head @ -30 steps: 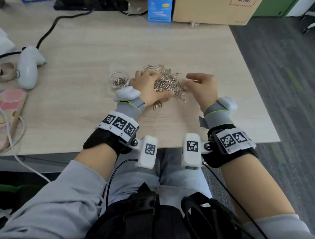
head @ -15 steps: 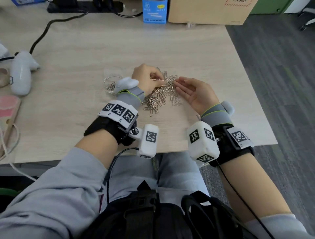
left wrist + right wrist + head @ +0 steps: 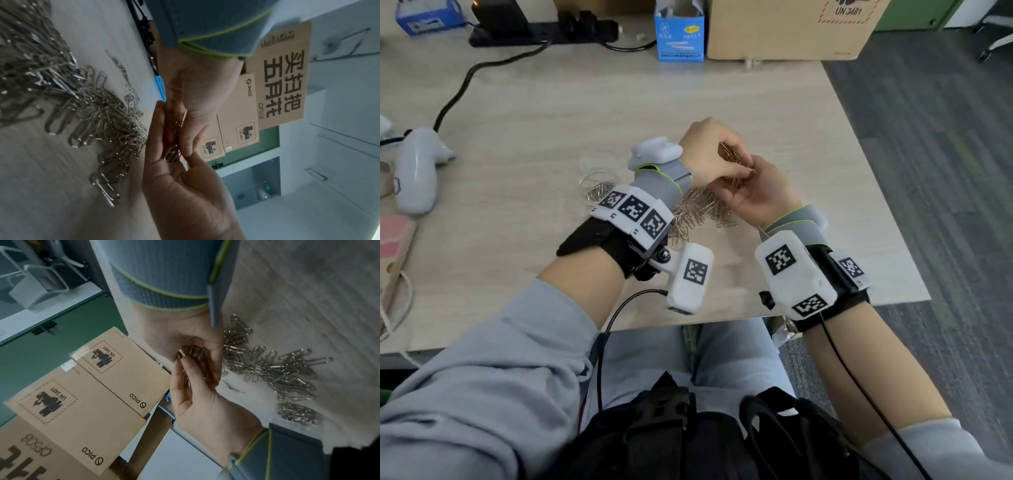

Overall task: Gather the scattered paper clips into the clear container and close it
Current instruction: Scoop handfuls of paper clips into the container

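Observation:
A bunch of paper clips (image 3: pixel 732 158) is held just above the table between both hands. My left hand (image 3: pixel 717 161) comes over it from above, thumb pressed on the bunch (image 3: pixel 172 142). My right hand (image 3: pixel 748 178) lies palm up under it, fingers curled round the clips (image 3: pixel 193 352). Below the hands, a loose pile of clips (image 3: pixel 698 212) lies on the wood (image 3: pixel 92 105) (image 3: pixel 277 369). The clear container (image 3: pixel 585 178) stands open left of my left wrist, with several clips inside (image 3: pixel 298 415). No lid shows.
A white controller (image 3: pixel 414 171) and a black cable (image 3: pixel 458 92) lie at the far left. A blue carton (image 3: pixel 679 34) and a cardboard box (image 3: pixel 791 27) stand along the back edge. The table's right edge (image 3: pixel 876 192) is near my right wrist.
My left hand has left the pile on the table with a bunch of clips. The right hand turned palm up and closed in under it, so both hands now meet above the pile.

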`<control>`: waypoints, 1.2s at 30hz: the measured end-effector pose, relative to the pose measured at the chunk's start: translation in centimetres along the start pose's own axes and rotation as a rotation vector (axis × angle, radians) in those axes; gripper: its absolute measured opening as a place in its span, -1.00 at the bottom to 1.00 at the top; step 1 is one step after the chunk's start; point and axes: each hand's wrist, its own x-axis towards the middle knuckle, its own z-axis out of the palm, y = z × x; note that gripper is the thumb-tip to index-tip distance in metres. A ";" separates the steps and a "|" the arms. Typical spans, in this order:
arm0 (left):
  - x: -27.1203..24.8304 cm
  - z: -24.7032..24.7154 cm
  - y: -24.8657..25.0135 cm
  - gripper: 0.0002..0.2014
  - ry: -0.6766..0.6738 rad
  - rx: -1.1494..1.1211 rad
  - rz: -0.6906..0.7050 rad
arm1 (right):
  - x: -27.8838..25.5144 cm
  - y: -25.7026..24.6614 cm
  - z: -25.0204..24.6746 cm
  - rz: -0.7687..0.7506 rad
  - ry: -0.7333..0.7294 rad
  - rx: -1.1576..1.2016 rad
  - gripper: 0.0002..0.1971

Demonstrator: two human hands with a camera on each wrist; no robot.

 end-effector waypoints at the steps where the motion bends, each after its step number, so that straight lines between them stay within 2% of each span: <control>1: 0.1 -0.1 0.3 -0.83 -0.012 0.010 0.011 | 0.0 -0.2 0.0 -0.001 0.012 0.013 -0.69; 6: 0.4 -1.1 0.2 -0.83 0.107 -0.004 0.050 | -0.1 -0.8 -0.9 -0.017 0.092 0.096 -0.70; 8: 0.4 -1.4 -0.6 -0.70 0.123 0.040 0.026 | -0.5 -1.0 -1.2 -0.022 0.081 0.097 -0.68; 10: 0.2 -1.4 -1.9 -0.48 0.064 0.144 -0.005 | -0.8 -1.2 -1.4 -0.027 0.079 0.106 -0.68; 12: -0.3 -1.0 -2.9 -0.28 -0.052 0.292 -0.041 | -1.0 -1.4 -1.6 -0.028 0.094 0.110 -0.70; 15: -1.4 -0.1 -3.5 -0.19 -0.141 0.448 -0.128 | -1.2 -1.3 -1.9 -0.029 0.099 0.127 -0.74; 17: -1.7 0.5 -3.9 -0.25 -0.108 0.456 -0.118 | -1.4 -1.3 -2.0 -0.031 0.090 0.134 -0.73; 21: -1.5 0.3 -4.6 -0.60 -0.051 0.340 -0.041 | -1.5 -1.1 -2.0 -0.037 0.049 0.155 -0.70; 23: -1.5 0.2 -4.6 -0.70 -0.030 0.323 -0.034 | -1.5 -0.9 -2.1 -0.035 0.033 0.163 -0.69; 30: -1.9 -0.3 -5.7 -0.85 0.124 0.134 0.002 | -1.2 -0.8 -2.3 -0.042 0.072 0.100 -0.69; 34: -1.6 -1.0 -5.4 -0.85 0.163 -0.006 -0.028 | -1.0 -0.5 -2.0 -0.028 0.106 0.073 -0.68; 36: -1.4 -1.4 -4.8 -0.87 0.147 -0.065 0.003 | -1.1 -0.3 -1.5 -0.011 0.111 0.069 -0.67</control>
